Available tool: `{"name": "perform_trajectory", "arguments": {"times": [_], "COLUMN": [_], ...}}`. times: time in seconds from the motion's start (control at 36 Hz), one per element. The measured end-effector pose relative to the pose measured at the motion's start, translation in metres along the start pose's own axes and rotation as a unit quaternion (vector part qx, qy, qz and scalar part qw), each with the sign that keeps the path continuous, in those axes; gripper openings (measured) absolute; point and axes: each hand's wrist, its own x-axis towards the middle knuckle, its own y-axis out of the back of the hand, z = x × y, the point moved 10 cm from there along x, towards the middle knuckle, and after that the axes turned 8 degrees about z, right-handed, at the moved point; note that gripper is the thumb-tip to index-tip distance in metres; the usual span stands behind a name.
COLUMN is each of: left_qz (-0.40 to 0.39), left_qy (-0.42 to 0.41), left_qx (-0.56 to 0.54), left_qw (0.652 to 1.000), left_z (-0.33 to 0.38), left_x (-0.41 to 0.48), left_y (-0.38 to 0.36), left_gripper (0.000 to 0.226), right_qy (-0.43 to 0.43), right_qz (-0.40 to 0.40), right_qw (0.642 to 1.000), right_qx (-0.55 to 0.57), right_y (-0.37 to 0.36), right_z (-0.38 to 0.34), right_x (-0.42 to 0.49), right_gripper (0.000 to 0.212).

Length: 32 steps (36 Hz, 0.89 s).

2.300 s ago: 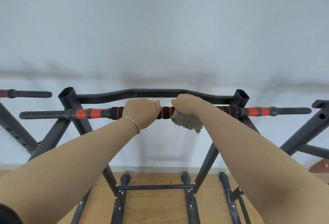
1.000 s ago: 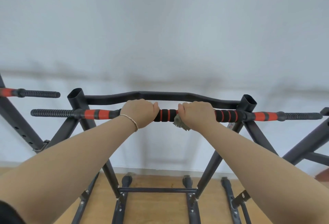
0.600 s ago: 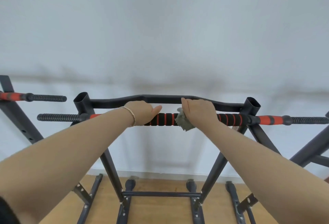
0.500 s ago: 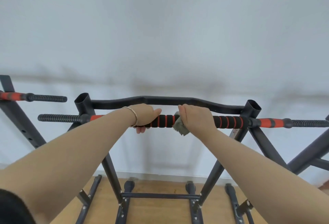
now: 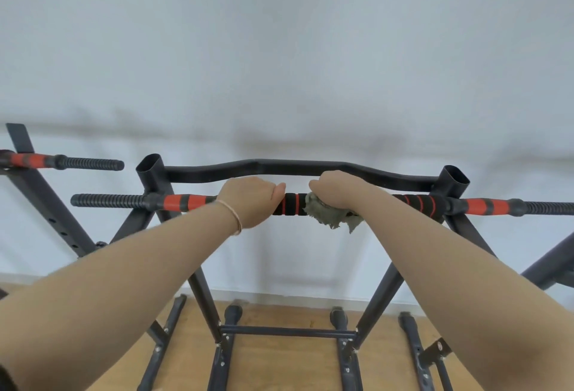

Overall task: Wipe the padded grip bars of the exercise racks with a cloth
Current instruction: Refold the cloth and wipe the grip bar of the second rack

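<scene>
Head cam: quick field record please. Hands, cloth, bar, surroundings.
left hand: grips bar, fingers curled over it
right hand: holds cloth against bar
cloth: grey-green, bunched, hangs below bar under right hand
bar: horizontal, black foam with red rings; short stretch bare between the hands
rack: black frame, feet on floor
bracelet: on left wrist
floor: wood
second rack: at left edge, apart
</scene>
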Motion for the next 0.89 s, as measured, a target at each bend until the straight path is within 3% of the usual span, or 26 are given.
{"name": "perform_trajectory", "arguments": {"times": [0.06, 0.11, 0.17, 0.25, 0.33, 0.36, 0.42, 0.47, 0.58, 0.67, 0.75, 0.81, 0.86, 0.89], "left_qz": [-0.121, -0.245, -0.271, -0.232, -0.151, -0.115, -0.063, -0.011, 0.088, 0.012, -0.093, -0.184, -0.251, -0.256], "left_qy": [0.087, 0.173, 0.203, 0.207, 0.079, 0.038, 0.012, 0.004, 0.039, 0.002, 0.044, 0.102, 0.179, 0.194], "left_qx": [-0.151, -0.295, -0.326, -0.288, -0.113, -0.044, 0.003, 0.061, 0.065, 0.056, -0.112, -0.201, -0.319, -0.331], "left_qw": [0.977, 0.907, 0.883, 0.906, 0.979, 0.992, 0.998, 0.998, 0.993, 0.998, 0.988, 0.957, 0.896, 0.887], "left_z": [-0.02, -0.024, -0.024, -0.026, -0.021, -0.017, -0.011, -0.006, 0.001, -0.001, -0.018, -0.025, -0.021, -0.02], "left_x": [0.005, -0.005, -0.008, -0.006, 0.001, 0.002, -0.003, -0.01, -0.032, -0.02, -0.001, -0.003, -0.014, -0.015], "left_y": [-0.008, -0.024, -0.029, -0.028, -0.015, -0.012, -0.006, 0.001, 0.014, 0.008, 0.005, -0.005, -0.021, -0.026], "left_gripper": [0.034, 0.057, 0.058, 0.047, 0.007, 0.015, 0.024, 0.014, 0.014, 0.015, 0.01, 0.032, 0.051, 0.055], "right_qy": [0.035, 0.074, 0.089, 0.121, 0.116, 0.099, 0.089, 0.041, -0.036, -0.045, -0.027, 0.01, 0.055, 0.076], "right_qz": [0.066, 0.174, 0.268, 0.329, 0.291, 0.276, 0.203, 0.108, -0.062, -0.035, 0.007, 0.042, 0.142, 0.208], "right_qw": [0.994, 0.964, 0.932, 0.912, 0.925, 0.934, 0.965, 0.993, 0.988, 0.988, 0.995, 0.999, 0.985, 0.968], "right_qx": [-0.074, -0.187, -0.225, -0.215, -0.217, -0.204, -0.137, -0.017, 0.136, 0.145, 0.096, 0.017, -0.075, -0.122], "right_y": [0.008, 0.015, 0.015, 0.012, 0.015, 0.02, 0.018, 0.011, -0.006, -0.002, 0.004, 0.008, 0.021, 0.028], "right_z": [-0.006, -0.016, -0.026, -0.031, -0.03, -0.027, -0.022, -0.011, -0.003, -0.001, -0.005, -0.012, -0.02, -0.026], "right_x": [-0.008, -0.025, -0.047, -0.061, -0.048, -0.041, -0.023, -0.007, -0.003, -0.002, -0.003, -0.008, -0.021, -0.033], "right_gripper": [0.024, 0.029, 0.03, 0.023, 0.025, 0.03, 0.033, 0.03, 0.034, 0.034, 0.033, 0.03, 0.031, 0.031]}}
